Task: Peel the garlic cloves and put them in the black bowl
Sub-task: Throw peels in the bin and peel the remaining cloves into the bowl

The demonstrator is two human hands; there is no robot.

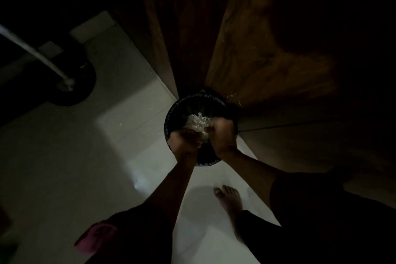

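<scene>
Dim, but textures show
The door (267, 49) is grainy matt wood, floor (64, 167) smooth tile with some sheen, black container (188, 104) ribbed, white scraps (198, 123) look papery.

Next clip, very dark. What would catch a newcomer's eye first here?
The brightest thing is a whitish flaky clump at frame centre, gripped between the left hand and right hand above a round black container. Below it, a bare foot stands on pale floor tiles. Dark wooden panels fill the top.
</scene>
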